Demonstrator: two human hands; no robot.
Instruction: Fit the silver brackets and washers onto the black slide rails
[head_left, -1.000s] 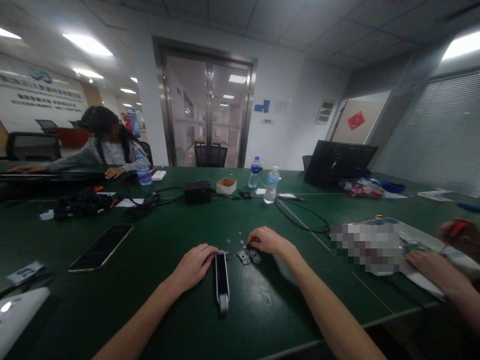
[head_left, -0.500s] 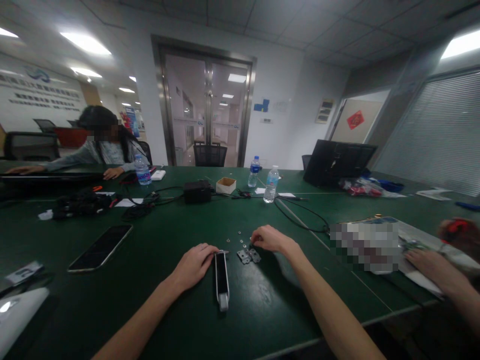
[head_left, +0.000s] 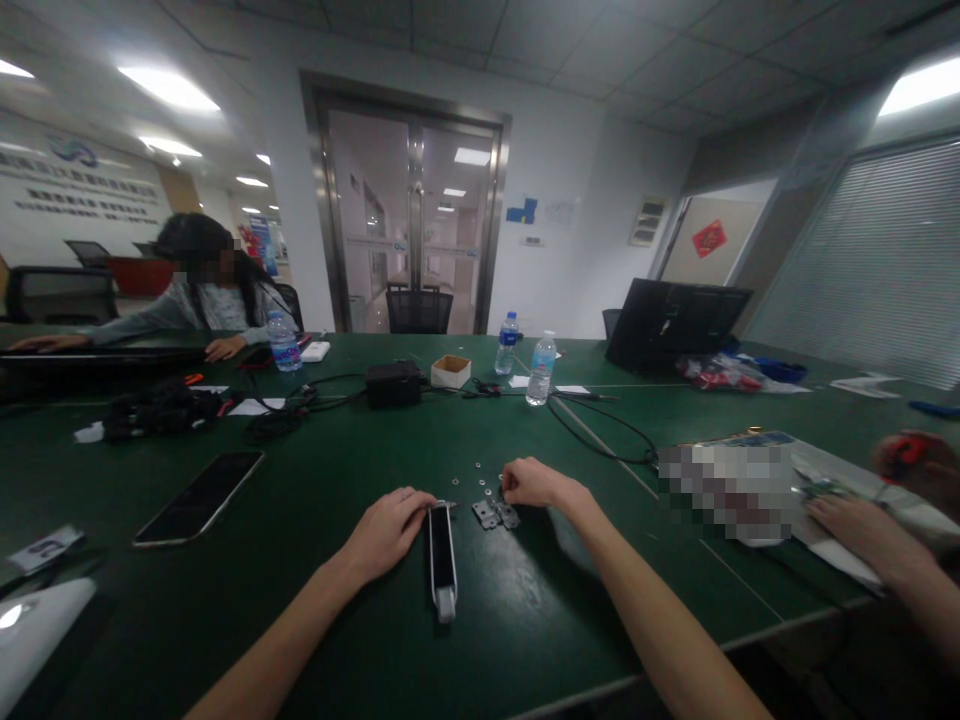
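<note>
Forearms angle inward over the table in our head view. Our left hand lies low, palm down, thumb and fingers close together and touching the far end of the white-edged bar, which lies lengthwise before us; we cannot tell whether they grip it. Our right hand bends downward, fingers curled in just beside the metal plates; what they hold, if anything, is hidden. Small rings lie between our hands.
</note>
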